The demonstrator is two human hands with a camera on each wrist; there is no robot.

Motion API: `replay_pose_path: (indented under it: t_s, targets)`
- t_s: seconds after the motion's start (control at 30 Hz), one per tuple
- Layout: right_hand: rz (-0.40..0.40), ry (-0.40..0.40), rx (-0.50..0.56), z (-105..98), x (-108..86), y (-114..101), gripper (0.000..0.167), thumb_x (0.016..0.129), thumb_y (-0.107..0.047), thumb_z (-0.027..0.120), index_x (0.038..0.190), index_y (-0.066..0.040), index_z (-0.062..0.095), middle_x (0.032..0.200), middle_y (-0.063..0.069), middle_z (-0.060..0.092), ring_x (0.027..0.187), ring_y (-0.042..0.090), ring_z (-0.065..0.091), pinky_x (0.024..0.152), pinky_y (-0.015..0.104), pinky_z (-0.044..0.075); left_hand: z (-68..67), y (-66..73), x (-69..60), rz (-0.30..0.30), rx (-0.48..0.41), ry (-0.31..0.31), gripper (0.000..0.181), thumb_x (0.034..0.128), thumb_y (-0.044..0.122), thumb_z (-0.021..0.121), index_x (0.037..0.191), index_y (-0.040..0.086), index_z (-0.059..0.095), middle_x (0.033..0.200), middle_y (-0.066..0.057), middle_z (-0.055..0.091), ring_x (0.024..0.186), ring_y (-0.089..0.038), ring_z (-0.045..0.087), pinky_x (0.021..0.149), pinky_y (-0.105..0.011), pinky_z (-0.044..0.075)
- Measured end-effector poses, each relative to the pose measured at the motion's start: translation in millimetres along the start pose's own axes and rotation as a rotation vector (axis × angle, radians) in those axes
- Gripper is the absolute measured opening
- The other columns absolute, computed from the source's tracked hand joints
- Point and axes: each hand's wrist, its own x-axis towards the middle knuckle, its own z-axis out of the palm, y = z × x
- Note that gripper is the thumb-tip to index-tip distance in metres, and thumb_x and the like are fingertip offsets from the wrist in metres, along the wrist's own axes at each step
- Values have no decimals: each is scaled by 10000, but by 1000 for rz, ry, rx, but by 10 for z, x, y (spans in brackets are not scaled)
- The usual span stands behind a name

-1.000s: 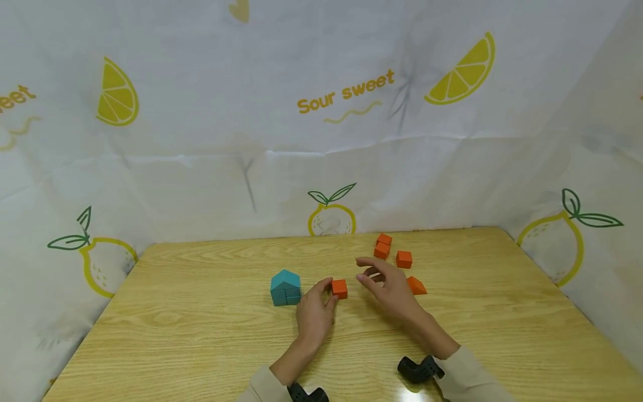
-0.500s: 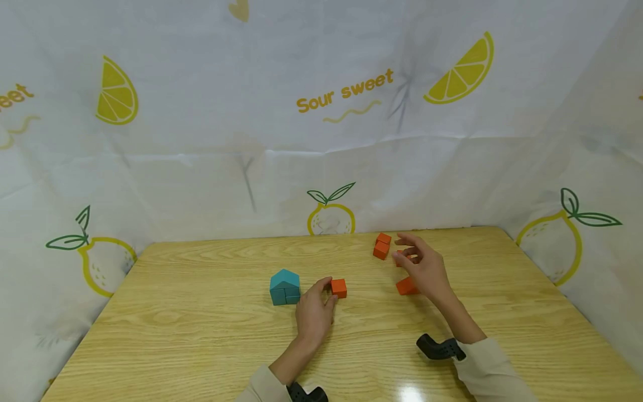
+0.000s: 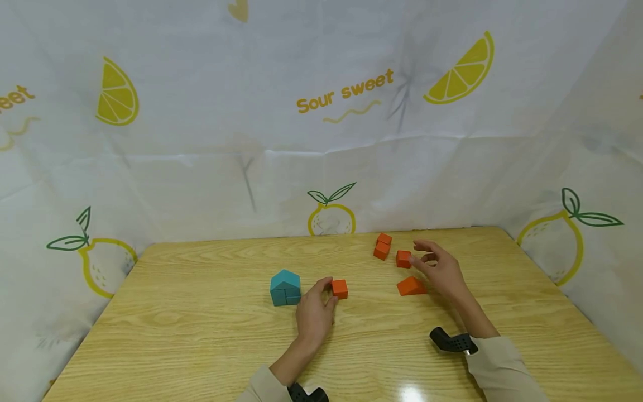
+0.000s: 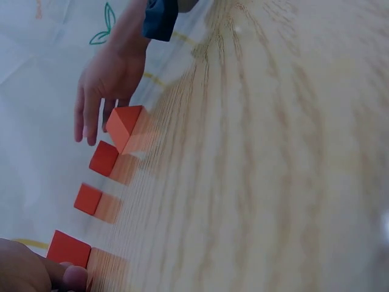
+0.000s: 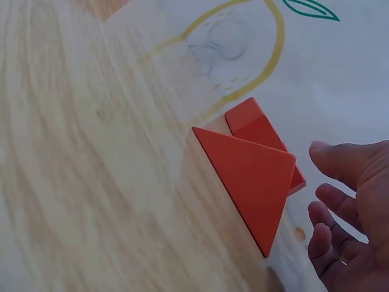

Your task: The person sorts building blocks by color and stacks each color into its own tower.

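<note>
An orange cube [image 3: 340, 289] stands on the table with my left hand [image 3: 315, 317] at its left side, thumb and fingers around it. In the left wrist view, the thumb of that hand [image 4: 36, 271] lies against the orange cube [image 4: 68, 249]. My right hand [image 3: 443, 273] is beside another orange cube [image 3: 403, 259], its fingers loosely bent and holding nothing. Just in front of that cube lies an orange triangular block [image 3: 411, 286]. The right wrist view shows the triangular block [image 5: 252, 182] left of my right hand [image 5: 355, 213], with a gap between them.
Teal blocks forming a small house shape [image 3: 285, 288] stand left of my left hand. Two more orange blocks [image 3: 382, 247] sit close together near the back of the wooden table [image 3: 201, 335]. Behind rises a white cloth [image 3: 201, 195] with lemon prints.
My right hand has moved right, from beside the left hand's cube, past the orange blocks to their right side. The left hand has stayed at its cube.
</note>
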Motion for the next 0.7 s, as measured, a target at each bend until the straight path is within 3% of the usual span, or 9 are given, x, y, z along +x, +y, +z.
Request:
replay_pose_path:
  t_s: [0.17, 0.33, 0.6, 0.7]
  targets:
    - [32, -41, 26, 21, 2, 96, 499, 938, -235, 642, 1354, 0, 497, 1284, 206, 537, 946, 254, 546, 710, 203, 479, 5, -16, -2, 17, 12, 8, 397, 824, 71, 750, 1206, 89, 644, 1125, -63, 678, 478, -63, 440, 439, -249, 338]
    - [57, -65, 24, 37, 17, 156, 502, 932, -228, 651, 1355, -3, 498, 1282, 196, 542, 926, 264, 562, 706, 230, 482, 15, -28, -1, 20, 4, 6, 396, 828, 68, 745, 1210, 91, 641, 1129, -64, 676, 398, -35, 379, 427, -242, 332]
    - [65, -77, -56, 60, 42, 196, 506, 924, -211, 664, 1361, -15, 501, 1024, 159, 623, 889, 269, 573, 672, 269, 456, 10, -25, -2, 12, -58, -2, 419, 838, 90, 740, 1241, 73, 629, 1179, -71, 655, 349, 26, 428, 400, -231, 355]
    - [60, -85, -80, 65, 49, 204, 505, 926, -203, 661, 1362, -5, 501, 1002, 140, 630, 876, 257, 575, 671, 277, 452, 8, -22, -4, -2, -76, -14, 413, 851, 109, 729, 1249, 81, 626, 1188, -59, 650, 349, 33, 435, 406, -228, 366]
